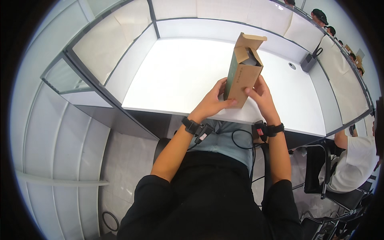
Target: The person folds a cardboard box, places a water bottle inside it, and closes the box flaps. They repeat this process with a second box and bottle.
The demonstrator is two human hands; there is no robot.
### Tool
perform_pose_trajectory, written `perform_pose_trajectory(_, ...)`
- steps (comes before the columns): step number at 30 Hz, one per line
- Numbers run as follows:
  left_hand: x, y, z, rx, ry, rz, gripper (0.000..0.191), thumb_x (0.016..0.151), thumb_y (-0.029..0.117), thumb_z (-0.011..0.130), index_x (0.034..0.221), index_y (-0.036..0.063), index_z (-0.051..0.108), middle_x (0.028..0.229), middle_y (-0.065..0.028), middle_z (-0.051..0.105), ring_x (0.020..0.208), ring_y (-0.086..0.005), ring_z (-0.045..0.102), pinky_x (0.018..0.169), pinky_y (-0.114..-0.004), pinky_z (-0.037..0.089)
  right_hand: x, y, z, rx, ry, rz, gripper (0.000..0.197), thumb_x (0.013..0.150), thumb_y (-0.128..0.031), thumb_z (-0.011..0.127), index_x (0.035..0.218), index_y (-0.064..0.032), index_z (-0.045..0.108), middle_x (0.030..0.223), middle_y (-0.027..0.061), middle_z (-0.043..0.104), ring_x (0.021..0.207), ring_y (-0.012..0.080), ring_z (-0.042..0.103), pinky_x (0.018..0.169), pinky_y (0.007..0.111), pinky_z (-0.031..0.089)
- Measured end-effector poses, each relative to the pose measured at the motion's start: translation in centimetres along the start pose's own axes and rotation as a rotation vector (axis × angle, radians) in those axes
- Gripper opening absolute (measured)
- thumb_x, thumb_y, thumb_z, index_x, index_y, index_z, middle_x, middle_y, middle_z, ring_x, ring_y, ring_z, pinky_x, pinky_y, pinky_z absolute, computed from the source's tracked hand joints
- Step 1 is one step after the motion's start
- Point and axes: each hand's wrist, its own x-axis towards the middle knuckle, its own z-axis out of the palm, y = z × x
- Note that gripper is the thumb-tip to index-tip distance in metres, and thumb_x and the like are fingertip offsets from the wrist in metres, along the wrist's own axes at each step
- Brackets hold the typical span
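Note:
A tall brown cardboard box (245,81) is held over the front part of the white desk (177,69), its top flap raised and tilted away from me. Inside the opening shows a greyish rounded thing (250,60), too little of it visible to name. My left hand (216,99) holds the box's lower left side, thumb across the front face. On the lower right side lies my right hand (260,93), with the thumb against the front and the other fingers partly hidden behind the box. Each wrist wears a black strap with a small device and cable.
A dark pen holder (308,62) with black-handled scissors (318,51) stands in the desk's back right corner, near a round cable grommet (292,66). Low partitions enclose the desk. A person in a white top (352,163) sits at the right; several other people's heads show beyond the partition.

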Motion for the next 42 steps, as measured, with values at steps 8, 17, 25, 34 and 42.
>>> perform_pose_trajectory(8, 1.6, 4.0, 0.9, 0.2, 0.22, 0.431, 0.096, 0.087, 0.019, 0.08, 0.162, 0.0075, 0.021, 0.164, -0.0164, 0.028, 0.15, -0.034, 0.035, 0.121, -0.045, 0.032, 2.5, -3.9, -0.8, 0.085, 0.237, -0.308, 0.067, 0.103, -0.032, 0.059, 0.159, -0.0069, 0.031, 0.158, 0.0203, 0.042, 0.144, 0.0334, 0.044, 0.114, 0.043, 0.042)
perform_pose_trajectory(17, 4.6, 10.8, 0.4, 0.122, 0.236, 0.584, 0.031, 0.101, 0.014, 0.064, 0.129, 0.0029, 0.064, 0.133, -0.0115, 0.065, 0.128, -0.0248, 0.06, 0.108, -0.038, 0.047, 3.6, -6.4, 0.1, 0.064, 0.205, -0.3, 0.02, 0.101, -0.014, 0.066, 0.116, -0.0016, 0.071, 0.13, 0.0118, 0.065, 0.127, 0.0201, 0.058, 0.104, 0.036, 0.051)
perform_pose_trajectory(25, 4.1, 11.0, 0.2, 0.31, 0.229, 0.673, 0.015, 0.095, 0.009, 0.07, 0.11, 0.0068, 0.074, 0.119, -0.0074, 0.073, 0.124, -0.0232, 0.063, 0.104, -0.037, 0.049, 3.4, -5.8, 0.2, -0.077, 0.21, -0.42, 0.015, 0.098, -0.009, 0.069, 0.112, -0.003, 0.07, 0.12, 0.0106, 0.071, 0.127, 0.0251, 0.061, 0.102, 0.04, 0.054)
perform_pose_trajectory(34, 4.4, 10.8, -0.9, 0.326, 0.138, 0.637, 0.015, 0.094, 0.009, 0.071, 0.109, 0.0073, 0.075, 0.121, -0.0074, 0.072, 0.126, -0.0265, 0.063, 0.107, -0.04, 0.049, 3.1, -5.3, -0.1, -0.245, 0.251, -0.492, 0.014, 0.095, -0.01, 0.072, 0.107, -0.0038, 0.072, 0.119, 0.01, 0.073, 0.124, 0.0268, 0.063, 0.102, 0.039, 0.051)
perform_pose_trajectory(42, 3.9, 10.6, -0.8, 0.417, 0.128, 0.641, 0.017, 0.09, 0.011, 0.075, 0.106, 0.0086, 0.074, 0.135, -0.008, 0.065, 0.133, -0.0279, 0.057, 0.109, -0.042, 0.047, 2.7, -5.9, -1.7, -0.439, 0.199, -0.581, 0.013, 0.09, -0.007, 0.074, 0.103, -0.0066, 0.074, 0.121, 0.0087, 0.073, 0.129, 0.0306, 0.06, 0.105, 0.042, 0.048)
